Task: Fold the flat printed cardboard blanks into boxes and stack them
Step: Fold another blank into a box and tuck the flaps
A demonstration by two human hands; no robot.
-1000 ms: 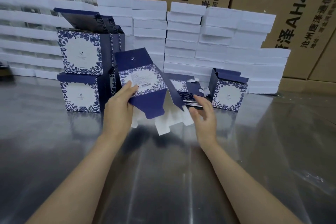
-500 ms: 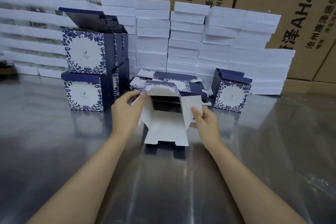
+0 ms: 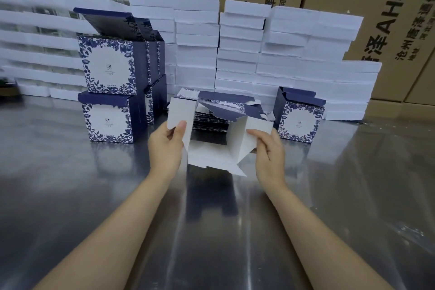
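The half-open box lies between the hands, low at the table, its open end toward the person. The left hand pinches the left flap and the right hand pinches the right flap. Each hand is equally near, so both flaps probably fold inward.

We hold a half-opened navy-printed, white-lined cardboard blank over the shiny metal table | left hand pinches its left flap, right hand its right flap | pile of flat navy floral blanks lies just behind | folded navy floral boxes stand two high at left, single folded box at right | stacked white foam trays front brown cartons
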